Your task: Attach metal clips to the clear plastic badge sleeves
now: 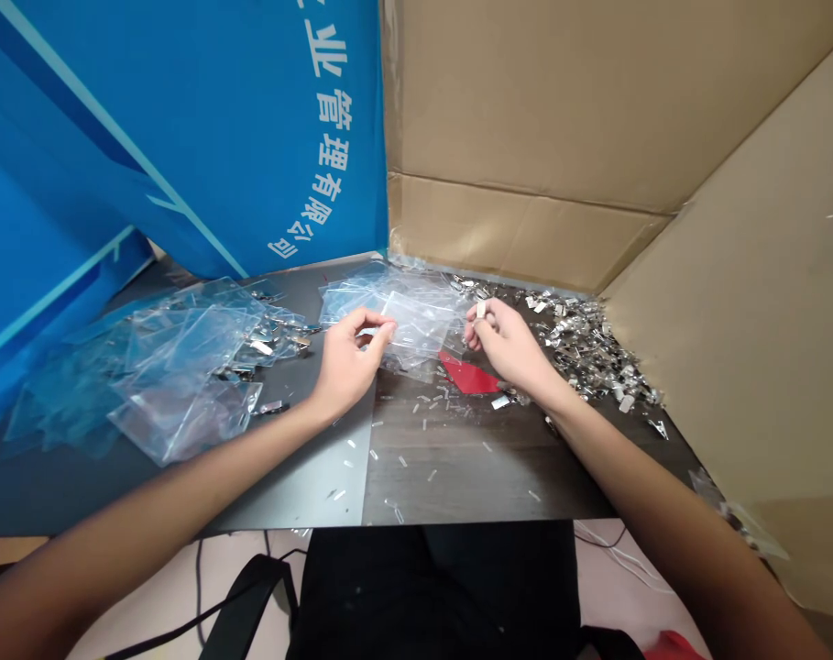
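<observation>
My left hand (351, 357) pinches the left edge of a clear plastic badge sleeve (416, 323) held just above the dark table (416, 477). At the sleeve's right edge, my right hand (505, 346) is closed on a small metal clip (481, 310). Under both hands lies a loose stack of clear sleeves (361, 295), with a red card (469, 376) showing beneath it. A heap of metal clips (587, 344) lies right of my right hand.
A pile of clear sleeves with clips attached (182, 376) covers the table's left side. Small plastic scraps (416, 449) dot the front. A blue printed board (182, 137) stands behind left, cardboard walls (746, 302) behind and right. A black bag (430, 596) sits below the table edge.
</observation>
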`<state>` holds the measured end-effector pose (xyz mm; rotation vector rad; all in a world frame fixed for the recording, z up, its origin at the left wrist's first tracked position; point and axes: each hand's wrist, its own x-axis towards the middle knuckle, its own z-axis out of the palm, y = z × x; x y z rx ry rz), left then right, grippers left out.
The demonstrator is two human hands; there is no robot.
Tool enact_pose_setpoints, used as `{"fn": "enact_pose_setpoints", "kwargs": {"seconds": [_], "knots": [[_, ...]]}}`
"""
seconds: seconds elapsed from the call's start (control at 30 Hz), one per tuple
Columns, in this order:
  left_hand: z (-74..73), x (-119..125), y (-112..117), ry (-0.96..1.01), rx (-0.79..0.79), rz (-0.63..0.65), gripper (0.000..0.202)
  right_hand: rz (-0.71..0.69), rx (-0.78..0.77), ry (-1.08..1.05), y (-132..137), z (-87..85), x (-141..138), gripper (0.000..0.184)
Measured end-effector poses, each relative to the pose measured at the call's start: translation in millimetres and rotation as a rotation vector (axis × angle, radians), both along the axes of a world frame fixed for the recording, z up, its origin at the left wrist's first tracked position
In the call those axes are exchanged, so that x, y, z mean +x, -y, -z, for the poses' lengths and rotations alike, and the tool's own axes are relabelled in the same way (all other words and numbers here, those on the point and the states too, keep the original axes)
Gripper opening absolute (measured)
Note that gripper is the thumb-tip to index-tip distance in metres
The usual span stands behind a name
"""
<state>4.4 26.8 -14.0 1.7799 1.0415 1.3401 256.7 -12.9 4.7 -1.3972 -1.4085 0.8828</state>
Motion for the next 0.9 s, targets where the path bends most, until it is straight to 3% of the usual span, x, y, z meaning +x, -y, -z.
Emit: {"fn": "enact_pose_setpoints", "kwargs": {"seconds": [0.1, 0.17, 0.33, 0.57, 0.7, 0.83, 0.9], "knots": [[-3.1, -0.1, 2.8, -0.076, 0.155, -0.067, 0.017, -0.133, -0.215, -0.268, 7.8, -0.5, -15.6, 0.009], [-6.1, 0.1, 5.7, -0.138, 0.252, -0.099, 0.015, -0.241, -0.286, -0.332, 14.6, 0.1, -25.8, 0.012], [-10.1, 1.0, 13.0, -0.242, 0.424, -0.001, 0.013, -0.394, -0.204, -0.252, 28.2, 8.4, -45.5, 0.023], [-7.1, 1.3, 14.3, -0.401, 0.534, 0.073, 0.01, -0.351, -0.187, -0.327, 29.6, 12.0, -47.0, 0.031], [-6.0, -0.1, 13.7, -0.399, 0.553, 0.146, 0.011, -0.333, -0.091, -0.112, 36.7, 1.0, -45.3, 0.018], [-6.0, -1.5, 15.8, -0.446, 0.457, 0.212, 0.005, -0.313, 0.012, 0.108, 41.2, -4.8, -47.4, 0.015], [-4.8, -1.4, 16.4, -0.476, 0.44, 0.244, 0.018, -0.327, 0.023, 0.16, 41.1, -5.0, -48.1, 0.014]]}}
